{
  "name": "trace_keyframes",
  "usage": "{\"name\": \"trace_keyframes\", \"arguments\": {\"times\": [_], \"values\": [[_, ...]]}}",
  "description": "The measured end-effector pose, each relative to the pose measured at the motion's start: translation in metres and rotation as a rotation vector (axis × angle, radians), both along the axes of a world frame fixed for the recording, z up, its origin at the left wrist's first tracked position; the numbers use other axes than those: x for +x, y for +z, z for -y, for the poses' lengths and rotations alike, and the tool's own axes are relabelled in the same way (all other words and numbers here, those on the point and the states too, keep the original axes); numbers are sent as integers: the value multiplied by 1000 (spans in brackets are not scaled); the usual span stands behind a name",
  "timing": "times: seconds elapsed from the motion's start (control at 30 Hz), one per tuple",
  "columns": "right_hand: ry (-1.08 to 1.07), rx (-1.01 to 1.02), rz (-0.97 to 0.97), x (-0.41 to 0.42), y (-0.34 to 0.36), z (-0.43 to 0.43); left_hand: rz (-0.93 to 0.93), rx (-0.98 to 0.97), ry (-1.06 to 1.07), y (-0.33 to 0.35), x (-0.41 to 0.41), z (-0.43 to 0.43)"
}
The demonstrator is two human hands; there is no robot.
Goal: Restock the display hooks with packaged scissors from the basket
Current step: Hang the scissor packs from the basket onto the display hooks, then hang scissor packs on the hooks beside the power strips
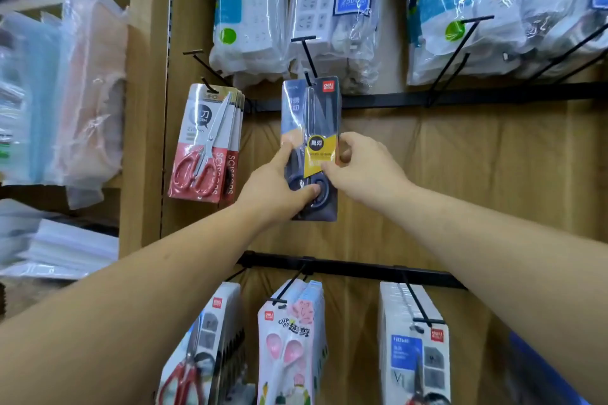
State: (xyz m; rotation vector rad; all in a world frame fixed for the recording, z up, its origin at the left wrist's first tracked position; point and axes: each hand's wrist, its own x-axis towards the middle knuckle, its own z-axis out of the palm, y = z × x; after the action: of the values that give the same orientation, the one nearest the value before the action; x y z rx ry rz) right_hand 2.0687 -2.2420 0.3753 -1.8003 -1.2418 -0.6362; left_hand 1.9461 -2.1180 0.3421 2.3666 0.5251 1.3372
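- at the left edge of the scene, shelves (65,92) carry soft goods in clear plastic wrap, blurred.
- near the left edge of the wooden display board (460,174), a bunch of red-handled scissors packs (204,145) hangs from a black hook on the upper rail (460,97).
- the left hand (279,187) grips the lower left of the black scissors pack (311,141), its thumb pressed on the front over a handle ring and its fingers curled round the pack's left edge.
- the pack is upright against the board, just right of the red-handled ones, and its top edge meets the rod of a hook (309,57); i cannot tell whether the hook is through the hanging hole.
- the right hand (362,164) pinches the pack's right edge beside the yellow label, fingers curled.
- above, along the board's top edge, bagged power strips (332,10) hang in a row.
- right of the pack, more black hooks (454,52) jut from the upper rail.
- along the bottom edge, a lower rail (345,268) holds red kitchen scissors (204,348), pink scissors (291,348) and white packs (414,348).
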Motion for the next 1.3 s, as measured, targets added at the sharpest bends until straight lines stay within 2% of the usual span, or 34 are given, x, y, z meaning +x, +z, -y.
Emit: {"name": "trace_keyframes", "arguments": {"times": [0.1, 0.2, 0.47, 0.63, 0.77, 0.83, 0.9, 0.97, 1.1, 1.23, 1.3], "values": [[-91, 53, 53, -12, -27, 13, 1, 38, 5, -27, -13, 2], [-78, 30, 151, -29, -77, 19, -61, 31, 43, -73, -35, -1], [142, -536, 119, -89, -264, 37, -312, -212, -1, -250, -120, 20], [287, -911, -105, -132, -418, 66, -584, -404, -30, -394, -193, 42], [392, -1135, -267, -159, -514, 83, -663, -627, 64, -474, -237, 59], [427, -1234, -263, -165, -549, 94, -707, -694, 104, -502, -258, 64], [397, -1303, -167, -165, -577, 106, -820, -732, 129, -526, -282, 66], [363, -1276, -82, -163, -594, 113, -945, -721, 155, -548, -309, 66], [272, -1322, -145, -161, -600, 106, -1231, -658, 221, -566, -342, 72], [184, -1632, -25, -165, -608, 77, -1197, -710, 93, -571, -339, 58], [239, -1728, -91, -167, -626, 61, -1193, -745, 41, -577, -336, 48]]}}
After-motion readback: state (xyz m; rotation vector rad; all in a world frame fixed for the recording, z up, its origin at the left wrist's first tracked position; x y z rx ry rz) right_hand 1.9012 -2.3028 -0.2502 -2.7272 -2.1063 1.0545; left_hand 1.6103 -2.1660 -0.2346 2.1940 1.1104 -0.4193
